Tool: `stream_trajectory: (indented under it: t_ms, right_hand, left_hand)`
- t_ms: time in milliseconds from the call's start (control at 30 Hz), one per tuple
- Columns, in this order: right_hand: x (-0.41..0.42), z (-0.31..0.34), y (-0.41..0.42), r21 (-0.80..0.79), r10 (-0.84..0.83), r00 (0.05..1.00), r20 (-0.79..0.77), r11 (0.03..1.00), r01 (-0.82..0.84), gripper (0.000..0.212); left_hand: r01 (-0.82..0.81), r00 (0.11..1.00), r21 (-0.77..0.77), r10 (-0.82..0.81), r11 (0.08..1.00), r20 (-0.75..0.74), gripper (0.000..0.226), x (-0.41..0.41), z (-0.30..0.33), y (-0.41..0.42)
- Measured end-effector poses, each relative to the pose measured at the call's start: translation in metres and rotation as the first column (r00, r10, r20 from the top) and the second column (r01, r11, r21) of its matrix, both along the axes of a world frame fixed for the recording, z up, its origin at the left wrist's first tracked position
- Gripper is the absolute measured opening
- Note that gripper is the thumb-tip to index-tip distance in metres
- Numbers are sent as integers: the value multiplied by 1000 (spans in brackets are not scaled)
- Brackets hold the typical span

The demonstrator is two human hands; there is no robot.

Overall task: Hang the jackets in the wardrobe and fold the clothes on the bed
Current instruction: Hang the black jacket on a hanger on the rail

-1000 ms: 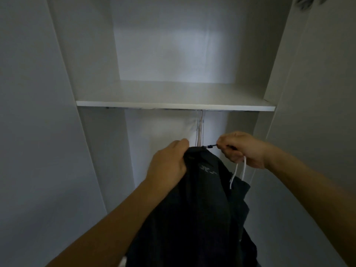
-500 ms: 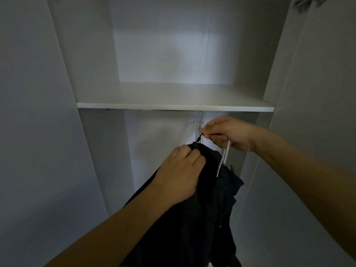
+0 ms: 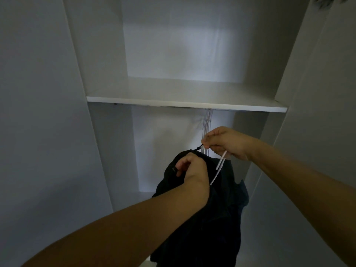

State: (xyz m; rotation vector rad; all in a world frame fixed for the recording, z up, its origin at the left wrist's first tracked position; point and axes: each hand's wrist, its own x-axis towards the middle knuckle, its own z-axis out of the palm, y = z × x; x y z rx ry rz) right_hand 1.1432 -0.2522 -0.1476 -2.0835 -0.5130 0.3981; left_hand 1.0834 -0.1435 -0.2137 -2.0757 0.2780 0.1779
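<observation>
- Left hand [image 3: 192,168] first: I see its fingers curled tight around the top of the dark jacket [image 3: 210,209], bunching the cloth near the collar, with the forearm reaching up from the lower left of the view.
- Right hand [image 3: 225,142] sits just above and to the right of the left one; its thumb and fingertips pinch a thin black cord [image 3: 199,147] that runs down to the jacket's top edge, where I make out a small dark toggle.
- From under the same right hand a white hanger [image 3: 218,168] slants down and to the left, lying across the front of the jacket; I can't tell how the fingers hold it, since the palm hides its upper end.
- The jacket hangs in loose folds from both hands, in front of the lower compartment of the white wardrobe [image 3: 107,151], and its lower part runs out of my view at the bottom.
- I can see a white shelf [image 3: 185,104] crossing the wardrobe above the hands, with a bare compartment over it.
- Just below the shelf, right behind the right hand, a bunch of thin pale hangers [image 3: 208,122] hangs straight down; what they hang on is hidden by the shelf's front edge.
- A pale door panel [image 3: 317,93] stands at the right.
</observation>
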Motion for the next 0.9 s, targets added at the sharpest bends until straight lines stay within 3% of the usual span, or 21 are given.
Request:
stream_trajectory:
  t_ms: [133, 267, 400, 533, 600, 700, 767, 833, 900]
  right_hand:
    - [6, -4, -22, 62, -80, 997, 6, 995, 80, 22]
    - [8, -10, -33, 110, -82, 996, -30, 990, 85, 27]
    - [9, -17, -27, 59, -75, 997, -10, 995, 76, 26]
    - [11, -16, -31, 74, -98, 995, -24, 992, 99, 28]
    - [12, -16, -30, 56, -90, 996, -14, 994, 91, 29]
    - [13, -17, -26, 49, -90, 996, -2, 995, 90, 31]
    - [14, -16, -23, 53, -91, 996, -1, 994, 91, 31]
    - [15, -15, -24, 38, -96, 995, 10, 995, 95, 30]
    - [16, -15, -28, 13, -106, 994, 24, 994, 106, 30]
  left_hand:
    - [354, 935, 74, -354, 932, -22, 69, 1, -9, 12]
    - [640, 761, -12, -633, 768, 142, 41, -12, -16, 50]
    - [587, 809, 38, -587, 808, -22, 45, -3, -45, 48]
    - [560, 824, -162, -567, 812, 10, 42, -1, -44, 49]
    - [524, 846, -180, -533, 832, 4, 44, -3, -39, 50]
    - [347, 927, -200, -368, 916, -78, 54, -3, -37, 42]
    - [264, 951, -113, -278, 958, -138, 71, -1, -36, 35]
    - [316, 937, 42, -305, 948, -170, 81, 1, -36, 28]
    - [380, 916, 133, -352, 916, -192, 77, -2, -39, 25]
